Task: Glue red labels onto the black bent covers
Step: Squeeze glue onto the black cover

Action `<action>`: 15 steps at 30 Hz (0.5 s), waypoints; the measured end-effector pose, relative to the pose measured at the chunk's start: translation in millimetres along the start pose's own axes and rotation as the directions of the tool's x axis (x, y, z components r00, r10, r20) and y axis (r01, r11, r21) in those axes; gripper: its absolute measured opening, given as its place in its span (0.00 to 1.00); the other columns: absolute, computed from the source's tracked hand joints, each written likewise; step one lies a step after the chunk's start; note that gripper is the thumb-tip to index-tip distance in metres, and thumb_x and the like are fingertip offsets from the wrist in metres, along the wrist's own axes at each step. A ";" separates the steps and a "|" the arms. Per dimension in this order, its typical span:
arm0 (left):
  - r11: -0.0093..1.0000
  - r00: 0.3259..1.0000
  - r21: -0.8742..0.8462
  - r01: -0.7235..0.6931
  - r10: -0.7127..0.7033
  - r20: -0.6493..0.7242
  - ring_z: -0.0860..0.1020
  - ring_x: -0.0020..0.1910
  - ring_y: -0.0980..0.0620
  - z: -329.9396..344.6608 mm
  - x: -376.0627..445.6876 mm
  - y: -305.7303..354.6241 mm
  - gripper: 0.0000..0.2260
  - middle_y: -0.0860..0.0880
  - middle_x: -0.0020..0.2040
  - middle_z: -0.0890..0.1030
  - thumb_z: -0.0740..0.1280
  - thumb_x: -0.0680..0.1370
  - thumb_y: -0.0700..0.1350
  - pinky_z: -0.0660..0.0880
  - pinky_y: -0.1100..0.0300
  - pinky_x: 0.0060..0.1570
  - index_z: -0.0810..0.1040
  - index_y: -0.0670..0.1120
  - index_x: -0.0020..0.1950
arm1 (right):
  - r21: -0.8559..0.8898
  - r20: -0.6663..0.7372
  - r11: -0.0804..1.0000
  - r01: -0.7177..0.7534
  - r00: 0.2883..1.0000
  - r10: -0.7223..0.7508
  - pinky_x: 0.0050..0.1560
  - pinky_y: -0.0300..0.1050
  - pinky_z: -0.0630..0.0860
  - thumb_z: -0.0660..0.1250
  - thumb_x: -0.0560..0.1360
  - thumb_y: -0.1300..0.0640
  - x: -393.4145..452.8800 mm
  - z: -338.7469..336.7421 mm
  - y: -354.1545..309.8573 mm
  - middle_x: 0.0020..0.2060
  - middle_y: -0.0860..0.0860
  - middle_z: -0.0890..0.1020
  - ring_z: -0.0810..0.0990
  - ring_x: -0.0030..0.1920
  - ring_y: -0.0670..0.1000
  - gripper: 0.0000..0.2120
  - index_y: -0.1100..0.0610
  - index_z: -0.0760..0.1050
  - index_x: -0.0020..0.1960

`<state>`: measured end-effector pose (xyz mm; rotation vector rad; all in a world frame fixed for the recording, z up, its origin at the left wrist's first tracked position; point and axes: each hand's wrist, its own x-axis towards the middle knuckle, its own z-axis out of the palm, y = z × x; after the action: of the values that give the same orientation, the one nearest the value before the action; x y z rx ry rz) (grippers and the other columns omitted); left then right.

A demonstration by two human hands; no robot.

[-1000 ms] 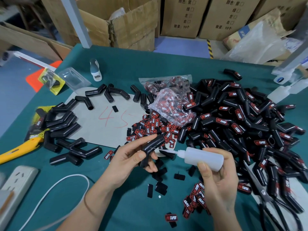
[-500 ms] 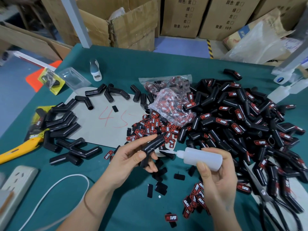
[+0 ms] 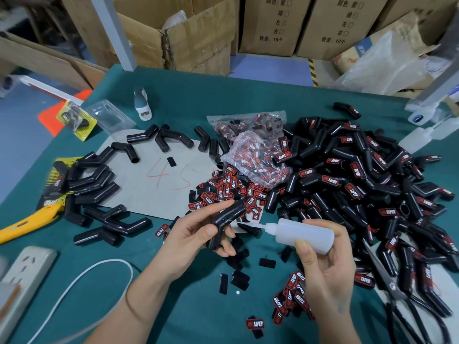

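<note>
The left hand (image 3: 191, 234) grips one black bent cover (image 3: 224, 220) above the near middle of the green counter (image 3: 248, 95), thumb and fingers (image 3: 211, 229) curled around its lower leg so that the upper leg slants up to the right. The cover is a glossy black tube with a shallow elbow and an open end, and no label shows on the side facing the camera. The right hand (image 3: 325, 264) holds a translucent white squeeze bottle (image 3: 304, 235) lying sideways, fingers and thumb wrapped round its body, and the thin nozzle tip touches the cover near its bend. Just behind the hands lies a loose heap of red labels (image 3: 231, 191), red and black with white lettering; a smaller cluster of labels (image 3: 290, 297) lies by the right wrist, with several plain black backing pieces (image 3: 239, 279) on the counter between the forearms. A clear plastic bag (image 3: 250, 155) holding more red labels rests behind the loose heap, against a large pile of labelled covers (image 3: 360, 184) on the right. Unlabelled covers (image 3: 94, 184) lie scattered on the left around a grey sheet (image 3: 159, 184) marked in red. An empty clear blister tray (image 3: 109, 117) sits at the far left, and open cardboard boxes (image 3: 188, 38) stand beyond the counter, their contents hard to tell.
</note>
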<state>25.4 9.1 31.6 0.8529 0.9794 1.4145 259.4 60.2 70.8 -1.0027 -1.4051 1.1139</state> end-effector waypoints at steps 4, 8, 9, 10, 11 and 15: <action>1.000 1.000 -0.004 0.010 -0.010 0.001 0.86 0.39 0.42 0.1 -0.4 1.5 0.25 0.44 0.48 0.84 0.74 0.77 0.60 0.81 0.55 0.40 0.79 0.54 0.73 | -0.009 0.002 1.000 0.011 1.000 -0.011 0.43 0.30 0.78 0.69 0.74 0.49 0.5 -0.4 -0.2 0.53 0.41 0.82 0.82 0.47 0.40 0.13 0.35 0.77 0.56; 1.000 1.000 -0.007 0.024 -0.024 -0.002 0.87 0.40 0.41 1.9 -0.5 2.6 0.26 0.44 0.47 0.84 0.75 0.77 0.61 0.82 0.56 0.40 0.80 0.55 0.72 | -0.023 0.004 1.000 0.013 1.000 -0.013 0.43 0.30 0.77 0.69 0.75 0.49 0.5 -0.5 0.6 0.53 0.41 0.82 0.82 0.47 0.39 0.13 0.35 0.77 0.57; 1.000 1.000 -0.009 0.029 -0.029 -0.003 0.87 0.40 0.41 2.2 -0.6 2.9 0.26 0.44 0.47 0.84 0.75 0.76 0.61 0.82 0.57 0.40 0.80 0.55 0.72 | -0.025 0.008 1.000 0.011 1.000 -0.011 0.44 0.30 0.77 0.69 0.75 0.49 0.1 -0.5 1.0 0.53 0.41 0.82 0.82 0.48 0.39 0.13 0.35 0.76 0.56; 0.999 0.999 -0.012 0.034 -0.034 -0.004 0.87 0.41 0.41 2.4 -0.9 3.2 0.26 0.44 0.47 0.84 0.75 0.76 0.61 0.82 0.57 0.40 0.80 0.55 0.72 | -0.024 0.009 1.000 0.010 1.000 -0.010 0.44 0.30 0.77 0.70 0.75 0.49 -0.4 -0.8 1.4 0.53 0.41 0.82 0.82 0.48 0.39 0.13 0.35 0.76 0.56; 0.999 0.999 -0.015 0.038 -0.038 -0.005 0.87 0.41 0.41 2.5 -1.2 3.8 0.26 0.44 0.47 0.84 0.75 0.76 0.62 0.82 0.57 0.40 0.80 0.55 0.72 | -0.022 0.007 1.000 0.011 1.000 -0.011 0.43 0.30 0.78 0.70 0.75 0.49 -0.5 -1.1 1.5 0.53 0.41 0.82 0.82 0.47 0.39 0.13 0.36 0.77 0.56; 0.999 0.999 -0.022 0.046 -0.046 -0.006 0.87 0.42 0.41 3.7 -1.7 5.3 0.26 0.44 0.47 0.85 0.76 0.75 0.62 0.83 0.57 0.41 0.80 0.55 0.72 | -0.019 0.001 1.000 0.011 1.000 -0.011 0.43 0.30 0.78 0.70 0.75 0.49 -0.5 -0.7 2.3 0.53 0.41 0.82 0.82 0.47 0.39 0.13 0.36 0.77 0.57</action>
<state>26.9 7.7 37.9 0.8047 0.9809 1.3872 260.2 60.3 68.5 -1.0067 -1.4231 1.0950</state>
